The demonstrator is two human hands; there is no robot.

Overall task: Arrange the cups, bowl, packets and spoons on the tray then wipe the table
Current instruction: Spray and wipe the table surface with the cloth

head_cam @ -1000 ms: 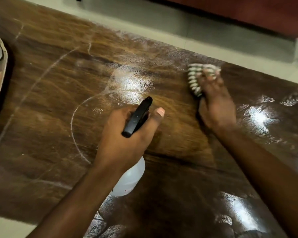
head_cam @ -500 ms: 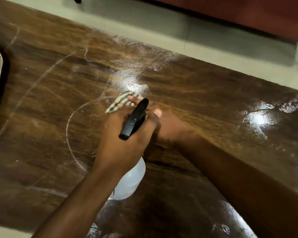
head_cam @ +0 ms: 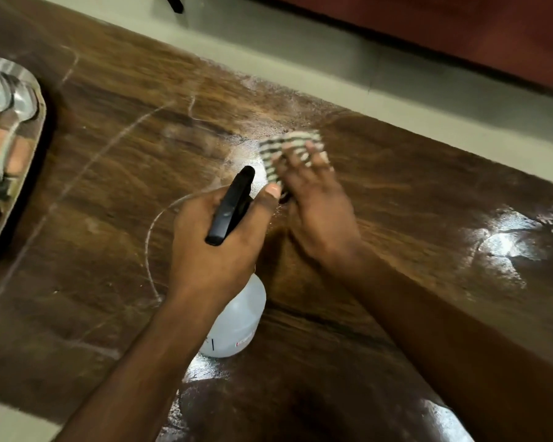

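Translucent plastic spray bottle [head_cam: 237, 320], nearest us: as half a second ago, our left hand [head_cam: 214, 250] grips its neck, fingers curled round, thumb laid along the black trigger head [head_cam: 232, 207]. The bottle's base is toward us and its nozzle points away, tipped slightly right.

Right hand [head_cam: 316, 205], next out: half a second ago it lay behind our left hand, with the cloth showing left of the nozzle. Now it sits just right of the left thumb, fingers spread flat and pressing down.

Striped cloth [head_cam: 278, 148], bunched under those fingertips and against the table [head_cam: 109, 186], just beyond and right of the nozzle. Its longer side runs roughly left to right, and the fingers hide much of it.

Wood-grain table top: a pale ring mark [head_cam: 151, 237] curves left of the left hand. Glossy wet patches [head_cam: 504, 244] lie well to the right.

Steel tray [head_cam: 29, 154], left edge of view, well apart from both hands; more of it shows than before. Its contents are too blurred to name.

Pale floor [head_cam: 396, 100], beyond the far table edge.
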